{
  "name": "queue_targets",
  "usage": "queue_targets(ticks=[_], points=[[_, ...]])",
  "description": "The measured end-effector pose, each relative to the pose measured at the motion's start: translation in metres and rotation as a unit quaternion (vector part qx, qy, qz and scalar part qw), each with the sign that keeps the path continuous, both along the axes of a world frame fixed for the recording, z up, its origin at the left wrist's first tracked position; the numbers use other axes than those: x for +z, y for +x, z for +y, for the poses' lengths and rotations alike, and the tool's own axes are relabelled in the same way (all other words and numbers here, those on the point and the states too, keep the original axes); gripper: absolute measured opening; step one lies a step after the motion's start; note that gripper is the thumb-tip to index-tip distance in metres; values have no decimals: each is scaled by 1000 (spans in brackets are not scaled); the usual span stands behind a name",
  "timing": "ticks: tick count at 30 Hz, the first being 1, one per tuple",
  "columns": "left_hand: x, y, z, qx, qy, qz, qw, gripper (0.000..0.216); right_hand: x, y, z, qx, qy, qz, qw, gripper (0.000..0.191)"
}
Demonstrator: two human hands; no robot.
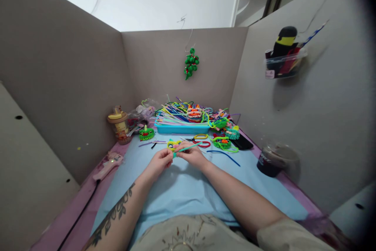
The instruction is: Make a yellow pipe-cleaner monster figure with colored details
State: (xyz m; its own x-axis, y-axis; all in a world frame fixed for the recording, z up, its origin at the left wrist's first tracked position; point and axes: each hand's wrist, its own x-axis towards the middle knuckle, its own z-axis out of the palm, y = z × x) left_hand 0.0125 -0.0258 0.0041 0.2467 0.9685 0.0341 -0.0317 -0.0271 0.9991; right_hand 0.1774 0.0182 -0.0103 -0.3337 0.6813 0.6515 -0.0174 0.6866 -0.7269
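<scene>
Both my hands meet over the light blue mat (182, 188). My left hand (160, 163) is closed in a pinch on the near end of a teal pipe cleaner (188, 148). My right hand (190, 153) is closed on the same teal pipe cleaner, which sticks out to the right. A small yellow and green pipe-cleaner piece (173, 143) lies just beyond my fingers. Red-handled scissors (202, 142) lie a little further right.
A turquoise tray (179, 127) heaped with coloured pipe cleaners stands at the back, with finished green figures (146, 133) around it. A pink glue gun (109, 163) lies left, a dark jar (272, 161) right. Grey partitions wall three sides; a green ornament (191, 63) hangs behind.
</scene>
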Motion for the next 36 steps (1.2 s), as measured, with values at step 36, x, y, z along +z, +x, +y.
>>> queue_targets(ticks=[36], points=[[-3, 1, 1, -1, -23, -31, 999, 21, 1, 0, -2, -13, 40, -14, 999, 11]])
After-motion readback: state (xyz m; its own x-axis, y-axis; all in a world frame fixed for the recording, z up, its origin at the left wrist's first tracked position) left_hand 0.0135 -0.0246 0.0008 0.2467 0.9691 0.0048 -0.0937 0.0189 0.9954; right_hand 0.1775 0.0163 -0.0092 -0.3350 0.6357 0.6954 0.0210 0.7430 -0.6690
